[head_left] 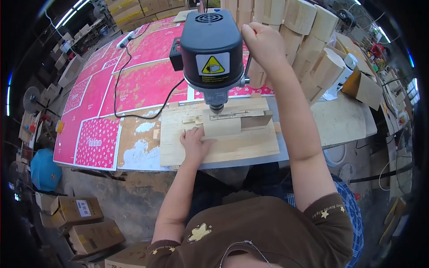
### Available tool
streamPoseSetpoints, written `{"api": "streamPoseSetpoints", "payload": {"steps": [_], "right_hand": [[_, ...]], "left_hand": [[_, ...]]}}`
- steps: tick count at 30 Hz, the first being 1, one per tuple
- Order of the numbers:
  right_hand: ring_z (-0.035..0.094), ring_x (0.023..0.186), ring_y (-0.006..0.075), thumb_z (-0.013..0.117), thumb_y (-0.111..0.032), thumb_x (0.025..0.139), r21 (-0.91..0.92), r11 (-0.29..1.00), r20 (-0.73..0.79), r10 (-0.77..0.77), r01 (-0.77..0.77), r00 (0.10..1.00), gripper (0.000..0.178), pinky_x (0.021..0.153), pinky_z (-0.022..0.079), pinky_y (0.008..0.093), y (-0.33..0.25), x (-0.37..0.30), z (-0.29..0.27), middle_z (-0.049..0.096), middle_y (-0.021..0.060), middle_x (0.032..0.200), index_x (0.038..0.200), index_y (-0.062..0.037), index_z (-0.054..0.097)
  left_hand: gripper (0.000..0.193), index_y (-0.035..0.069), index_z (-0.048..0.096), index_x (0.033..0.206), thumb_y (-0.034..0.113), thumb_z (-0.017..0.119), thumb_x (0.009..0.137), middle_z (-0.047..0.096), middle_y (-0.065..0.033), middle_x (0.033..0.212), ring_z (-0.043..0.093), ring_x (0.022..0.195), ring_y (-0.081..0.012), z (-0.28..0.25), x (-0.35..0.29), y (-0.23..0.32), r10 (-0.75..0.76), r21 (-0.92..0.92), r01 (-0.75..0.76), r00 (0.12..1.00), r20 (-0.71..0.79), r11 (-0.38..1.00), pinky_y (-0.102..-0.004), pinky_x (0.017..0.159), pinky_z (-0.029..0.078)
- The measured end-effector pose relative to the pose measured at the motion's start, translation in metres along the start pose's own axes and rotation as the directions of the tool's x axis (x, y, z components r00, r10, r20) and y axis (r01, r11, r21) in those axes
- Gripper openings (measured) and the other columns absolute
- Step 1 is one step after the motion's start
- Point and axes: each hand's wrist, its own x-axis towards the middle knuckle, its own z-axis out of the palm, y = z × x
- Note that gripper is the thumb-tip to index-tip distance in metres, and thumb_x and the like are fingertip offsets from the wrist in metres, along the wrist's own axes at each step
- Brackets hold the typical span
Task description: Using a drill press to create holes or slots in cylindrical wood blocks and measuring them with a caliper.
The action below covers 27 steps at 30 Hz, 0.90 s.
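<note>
A black bench drill press (213, 44) with a yellow warning label stands in front of me. Its chuck (216, 107) points down at a pale wooden block (222, 128), and I cannot make out whether the bit touches it. My right hand (264, 43) is closed round the feed lever (248, 62) at the machine's right side. On a flat wooden board (257, 149) under the drill lies my left hand (195, 142), fingers and thumb apart, against the block's left end. A slotted wooden strip (239, 115) runs along the block's far side.
Pale wooden pieces (298, 18) are stacked behind and to the right of the machine. A black cord (117, 96) loops across the pink-covered table (147, 87) to a white power strip (125, 40). White shavings (142, 156) lie left of the board. Cardboard boxes (96, 236) stand on the floor.
</note>
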Motion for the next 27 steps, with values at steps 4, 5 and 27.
{"api": "streamPoseSetpoints", "payload": {"steps": [4,5,27], "right_hand": [[0.056,0.064,0.0289,0.047,-0.034,0.09,0.08,0.997,-0.009,-0.008,0.008,1.0,0.035,0.063,0.044,0.0361,0.001,-0.015,-0.01,0.057,0.016,0.068,0.078,-0.0033,0.061],[0.056,0.061,0.0256,0.048,-0.031,0.09,0.106,0.994,-0.026,-0.001,0.004,1.0,0.034,0.06,0.043,0.0342,-0.002,-0.024,-0.015,0.055,0.0147,0.065,0.077,-0.0022,0.06],[0.05,0.053,0.024,0.062,-0.004,0.077,0.272,0.887,-0.24,-0.313,0.373,0.919,0.003,0.06,0.04,0.0374,0.01,-0.14,-0.006,0.051,0.0057,0.06,0.075,-0.0048,0.059]], "left_hand": [[0.051,0.015,0.061,0.111,0.028,0.075,0.064,0.055,-0.0014,0.083,0.051,0.089,-0.0227,0.0,0.0,0.001,0.013,-0.022,-0.014,0.999,-0.029,1.0,-0.0454,0.093,0.026],[0.05,0.015,0.061,0.11,0.027,0.075,0.064,0.055,-0.0011,0.083,0.051,0.088,-0.0224,-0.001,-0.001,0.001,0.012,-0.039,-0.013,0.999,-0.031,0.999,-0.0453,0.093,0.026],[0.041,0.015,0.066,0.103,0.026,0.077,0.065,0.055,0.0004,0.08,0.052,0.088,-0.0188,-0.004,0.0,0.004,-0.009,-0.095,0.005,0.999,-0.042,0.995,-0.0426,0.095,0.023]]}}
